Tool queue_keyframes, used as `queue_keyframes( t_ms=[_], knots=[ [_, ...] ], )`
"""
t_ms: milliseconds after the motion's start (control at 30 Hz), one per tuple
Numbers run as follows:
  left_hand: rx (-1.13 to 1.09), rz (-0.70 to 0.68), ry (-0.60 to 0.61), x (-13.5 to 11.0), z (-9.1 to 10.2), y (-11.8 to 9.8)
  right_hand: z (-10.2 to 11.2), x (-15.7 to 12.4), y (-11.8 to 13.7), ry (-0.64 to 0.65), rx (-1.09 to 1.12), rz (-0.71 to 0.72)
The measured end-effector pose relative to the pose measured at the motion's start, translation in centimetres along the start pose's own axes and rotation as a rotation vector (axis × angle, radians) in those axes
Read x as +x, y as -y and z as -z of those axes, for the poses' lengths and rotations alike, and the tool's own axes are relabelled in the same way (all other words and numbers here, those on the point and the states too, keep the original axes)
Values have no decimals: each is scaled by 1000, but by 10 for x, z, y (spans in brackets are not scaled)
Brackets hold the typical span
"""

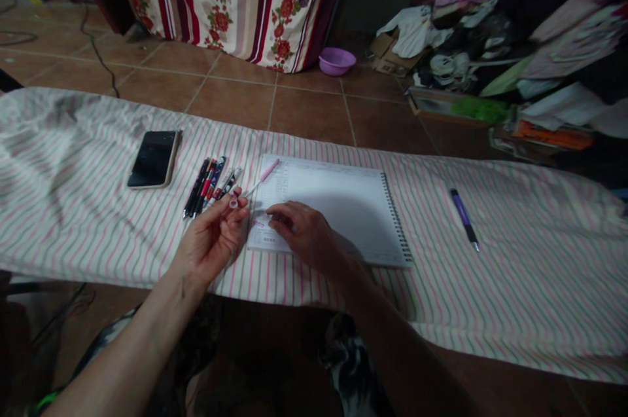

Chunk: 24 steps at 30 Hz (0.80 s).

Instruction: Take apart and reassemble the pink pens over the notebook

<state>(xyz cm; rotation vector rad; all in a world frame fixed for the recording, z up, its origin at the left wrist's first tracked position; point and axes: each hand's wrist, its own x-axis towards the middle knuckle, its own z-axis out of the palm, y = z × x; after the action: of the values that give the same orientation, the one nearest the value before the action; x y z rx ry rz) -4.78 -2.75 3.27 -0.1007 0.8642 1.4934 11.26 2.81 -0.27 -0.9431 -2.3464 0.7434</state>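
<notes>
My left hand (210,234) is closed, pinching a small pink round-ended piece (233,203) by the notebook's left edge. From its fingertips a thin pale stick with a pink end (269,170) slants up over the page; it looks like part of a pen. Over the lower left of the open spiral notebook (338,201) hovers my right hand (301,227), its thumb and index finger curled close together. Whatever they pinch is too small to make out. Just left of those fingertips, a little pink piece (258,224) lies on the paper.
Several pens (203,188) lie bunched beyond my left hand, with a phone (154,159) farther left. A purple and black pen (464,219) rests right of the notebook on the striped cloth (530,260). On the floor stands a purple basin (337,62), near piled clothes.
</notes>
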Motion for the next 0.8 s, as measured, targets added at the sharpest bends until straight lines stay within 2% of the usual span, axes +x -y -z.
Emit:
queue_keyframes(
  t_ms=[467, 800],
  knots=[
    [-52, 7, 104, 0, 7, -2, -4, 2, 0, -1, -2, 25],
    [-34, -55, 22, 4, 5, -1, -4, 3, 1, -11, 3, 43]
  ],
)
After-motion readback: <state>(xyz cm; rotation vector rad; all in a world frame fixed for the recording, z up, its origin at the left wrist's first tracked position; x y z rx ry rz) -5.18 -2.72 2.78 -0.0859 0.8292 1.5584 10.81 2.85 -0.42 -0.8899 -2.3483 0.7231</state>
